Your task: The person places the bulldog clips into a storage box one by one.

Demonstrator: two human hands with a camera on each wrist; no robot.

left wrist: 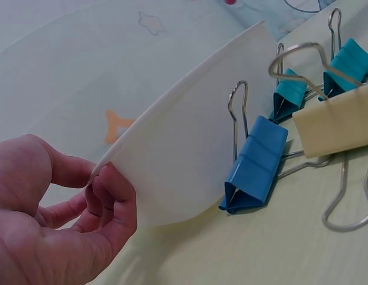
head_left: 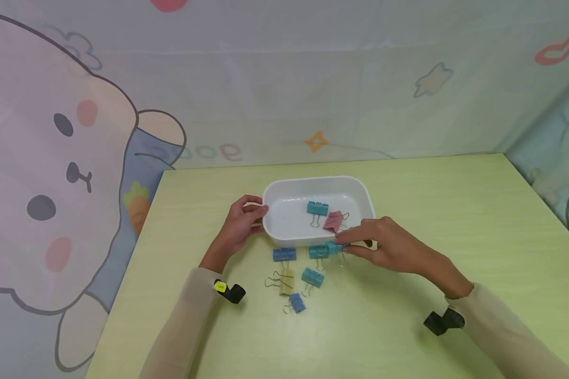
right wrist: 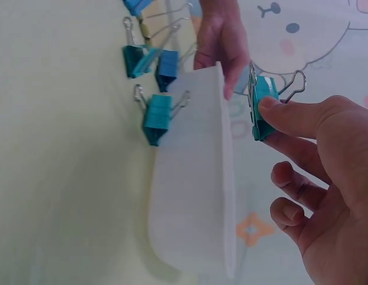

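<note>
My left hand (head_left: 234, 226) grips the left end of a white tray (head_left: 286, 210), thumb at the rim and fingers curled beneath it, as the left wrist view shows. Between thumb and forefinger, my right hand (head_left: 393, 247) pinches a teal binder clip (right wrist: 266, 89) just in front of the tray's near wall. Inside the tray lie another teal binder clip (head_left: 317, 208) and a pink one (head_left: 333, 221). Close before the tray, a blue binder clip (left wrist: 258, 160) and a teal binder clip (head_left: 318, 252) sit on the table.
Nearer the front of the pale table (head_left: 199, 210) lie a yellow binder clip (head_left: 286, 281), a teal binder clip (head_left: 312, 277) and a small blue binder clip (head_left: 297, 302). Behind the table hangs a printed cloth (head_left: 265, 95) with a cartoon animal.
</note>
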